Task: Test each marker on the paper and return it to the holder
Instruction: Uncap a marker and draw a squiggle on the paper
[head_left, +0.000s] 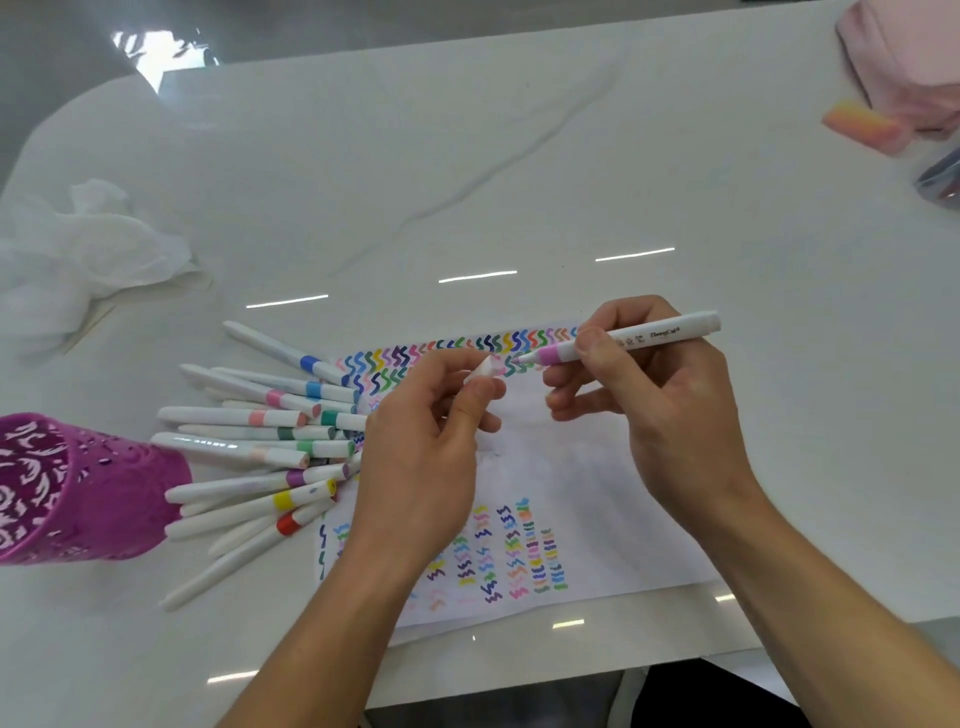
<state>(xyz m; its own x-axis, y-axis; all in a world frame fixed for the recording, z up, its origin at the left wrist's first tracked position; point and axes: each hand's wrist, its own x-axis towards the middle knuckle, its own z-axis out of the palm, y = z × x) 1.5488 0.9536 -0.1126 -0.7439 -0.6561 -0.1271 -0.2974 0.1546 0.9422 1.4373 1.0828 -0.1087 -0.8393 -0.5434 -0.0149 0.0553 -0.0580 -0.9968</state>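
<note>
**While its cap is off, one marker points at the paper**

Where the left hand (431, 431) ends, a heap of capped markers (260, 447) fans out to its left. There are well over a dozen, too overlapped to count exactly, and one purple holder (93, 493) sits beyond them. Crumpled tissue (78, 249) lies farther off. Left fingers pinch one cap (485, 370). The right hand (649, 415) grips one marker (623, 340), tip down over the paper (571, 467).

Bare left hand (421, 447) and bare right hand (660, 405), with bare forearms (322, 623) running to the lower edge. Fingernails (589, 340) short and plain.
</note>
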